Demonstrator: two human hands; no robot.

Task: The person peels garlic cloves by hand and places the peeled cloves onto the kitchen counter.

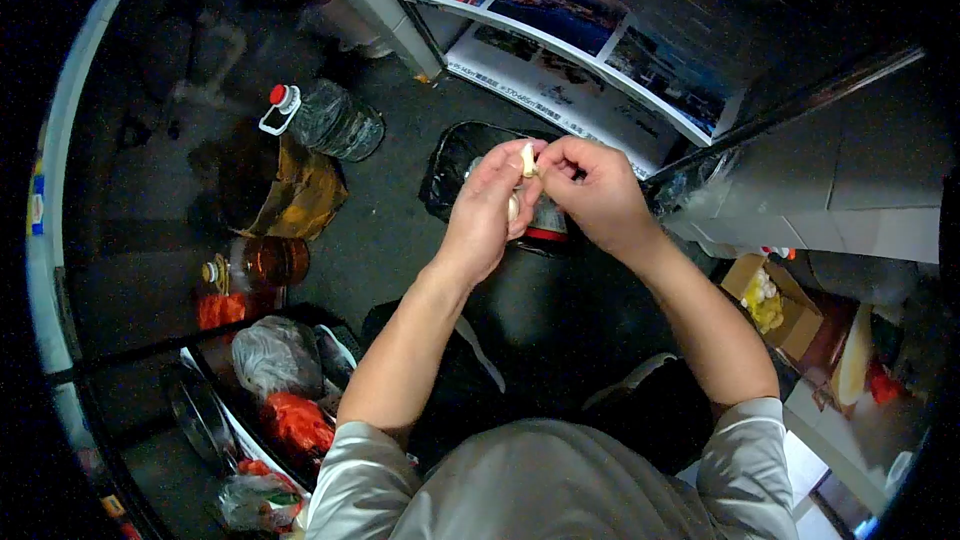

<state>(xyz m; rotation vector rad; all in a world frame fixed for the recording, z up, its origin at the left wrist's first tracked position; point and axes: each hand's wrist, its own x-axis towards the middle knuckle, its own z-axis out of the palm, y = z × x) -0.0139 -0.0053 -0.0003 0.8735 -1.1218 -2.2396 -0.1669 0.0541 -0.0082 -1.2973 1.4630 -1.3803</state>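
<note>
- Dark floor spreads beneath the hands in a cramped, dimly lit space.
- Left hand, palm turned inward, pinches a pale clove between thumb and forefinger; a second clove sits lower, against its curled fingers.
- Right hand comes in from the other side, thumb and forefinger drawn narrow at the first clove's edge; whether they grip it, I cannot tell.
- Both forearms reach forward, bare below grey sleeves, and converge over a black-lined bin.
- Left of the bin, on the floor: a red-capped jug on its side, a brown bag and a bottle.
- Nearer, at lower left, a grey bag lies beside a red bag.
- Rightward stands an open carton.
- Beyond the bin, printed sheets line a shelf.
</note>
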